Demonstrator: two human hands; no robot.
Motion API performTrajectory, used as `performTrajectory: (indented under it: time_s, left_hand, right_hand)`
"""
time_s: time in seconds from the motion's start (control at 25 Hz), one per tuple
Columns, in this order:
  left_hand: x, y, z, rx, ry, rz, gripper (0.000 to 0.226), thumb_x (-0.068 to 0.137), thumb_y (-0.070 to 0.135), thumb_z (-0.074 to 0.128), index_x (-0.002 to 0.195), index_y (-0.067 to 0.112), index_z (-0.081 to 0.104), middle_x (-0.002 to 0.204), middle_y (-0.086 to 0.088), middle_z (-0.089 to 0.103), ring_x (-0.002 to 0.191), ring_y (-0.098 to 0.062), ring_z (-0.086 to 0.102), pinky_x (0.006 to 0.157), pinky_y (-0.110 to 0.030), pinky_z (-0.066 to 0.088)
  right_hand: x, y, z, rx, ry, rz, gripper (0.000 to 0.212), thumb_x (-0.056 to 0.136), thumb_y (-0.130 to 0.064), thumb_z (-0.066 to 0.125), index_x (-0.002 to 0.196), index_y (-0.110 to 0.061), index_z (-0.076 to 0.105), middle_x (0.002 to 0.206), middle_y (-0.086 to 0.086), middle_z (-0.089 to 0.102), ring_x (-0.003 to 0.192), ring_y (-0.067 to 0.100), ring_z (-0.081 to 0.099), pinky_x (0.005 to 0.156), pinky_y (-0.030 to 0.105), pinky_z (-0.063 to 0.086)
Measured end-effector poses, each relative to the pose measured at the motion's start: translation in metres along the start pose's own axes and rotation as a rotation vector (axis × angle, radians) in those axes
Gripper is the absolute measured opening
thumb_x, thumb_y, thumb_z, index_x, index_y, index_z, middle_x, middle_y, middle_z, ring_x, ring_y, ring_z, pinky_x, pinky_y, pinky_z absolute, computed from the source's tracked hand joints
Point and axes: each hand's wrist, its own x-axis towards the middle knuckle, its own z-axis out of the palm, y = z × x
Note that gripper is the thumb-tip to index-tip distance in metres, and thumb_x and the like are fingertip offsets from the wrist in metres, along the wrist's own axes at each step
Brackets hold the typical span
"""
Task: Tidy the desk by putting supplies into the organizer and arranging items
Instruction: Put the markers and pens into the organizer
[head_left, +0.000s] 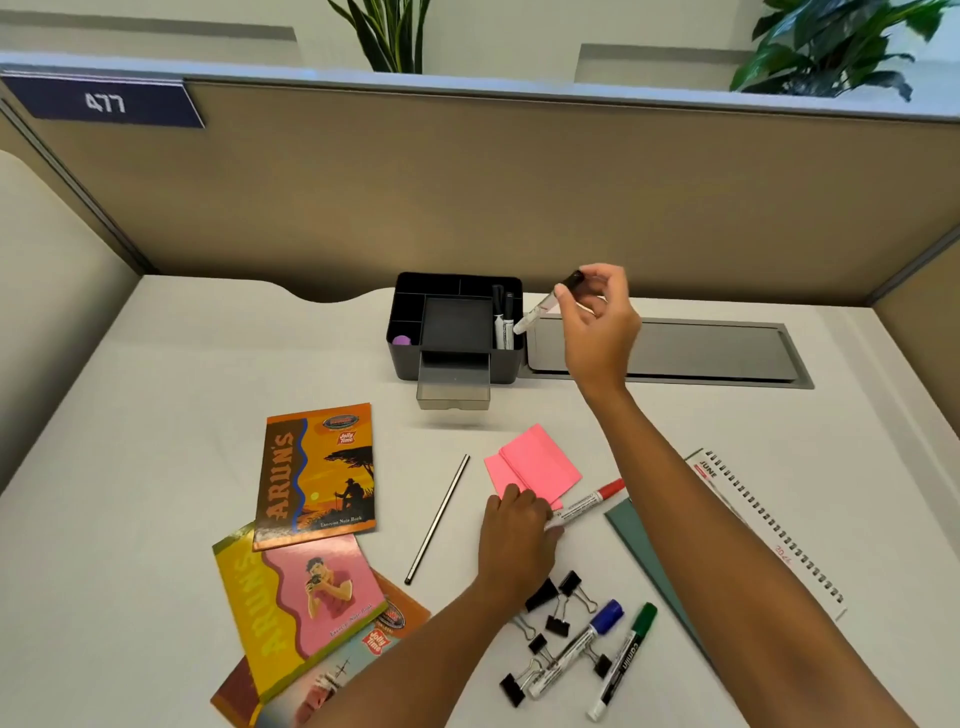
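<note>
holding one black marker, two in organizer, three on desk

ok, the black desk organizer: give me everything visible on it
The black desk organizer looks like matte plastic and stands upright on the desk by the partition. Its top is split into compartments around a square central tray. The right slot holds two black-capped markers; a purple item sits front-left. A translucent grey drawer is pulled out in front.

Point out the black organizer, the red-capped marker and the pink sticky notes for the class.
black organizer (410, 364): head view, on its front left wall.
red-capped marker (587, 503): head view, on the white barrel, right of the left hand.
pink sticky notes (540, 462): head view, on the top sheet's middle.
</note>
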Motion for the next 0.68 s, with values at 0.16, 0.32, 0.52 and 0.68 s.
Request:
performTrajectory:
  time_s: [0.16, 0.32, 0.52, 0.68]
  left_hand:
    - [-0.005, -0.015, -0.002, -0.045, 0.096, -0.02, 0.014, 0.086, 0.035, 0.063, 0.09, 0.022, 0.067, 0.088, 0.006, 0.065, 0.088, -0.017, 0.055, 0.074, -0.029, 0.041]
    - [-0.003, -0.027, -0.012, -0.172, 0.172, -0.049, 0.015, 0.088, 0.04, 0.061, 0.089, 0.025, 0.065, 0.085, 0.012, 0.062, 0.084, -0.012, 0.05, 0.073, -0.026, 0.038]
    - [-0.003, -0.045, -0.022, -0.286, 0.267, -0.121, 0.022, 0.089, 0.043, 0.058, 0.095, 0.024, 0.068, 0.09, 0.014, 0.063, 0.088, -0.007, 0.049, 0.077, -0.023, 0.036]
    - [0.002, -0.051, -0.029, -0.334, 0.3, -0.181, 0.015, 0.089, 0.038, 0.065, 0.095, 0.025, 0.068, 0.093, 0.015, 0.065, 0.091, -0.005, 0.049, 0.078, -0.023, 0.037]
  right_hand:
    - [0.001, 0.02, 0.025, -0.123, -0.207, -0.069, 0.021, 0.09, -0.009, 0.067, 0.108, -0.01, 0.057, 0.1, 0.006, 0.066, 0.088, 0.017, 0.07, 0.077, 0.022, 0.059]
    - [-0.01, 0.036, 0.033, -0.237, -0.279, -0.077, 0.021, 0.091, -0.011, 0.066, 0.11, -0.011, 0.057, 0.101, 0.005, 0.067, 0.089, 0.016, 0.069, 0.079, 0.027, 0.06]
    - [-0.015, 0.048, 0.028, -0.323, -0.249, -0.001, 0.018, 0.091, -0.014, 0.067, 0.107, -0.013, 0.057, 0.096, 0.003, 0.069, 0.088, 0.017, 0.07, 0.078, 0.032, 0.061]
    - [-0.017, 0.052, 0.02, -0.37, -0.285, 0.028, 0.014, 0.091, -0.019, 0.067, 0.104, -0.015, 0.063, 0.104, 0.002, 0.069, 0.094, 0.017, 0.066, 0.081, 0.034, 0.06]
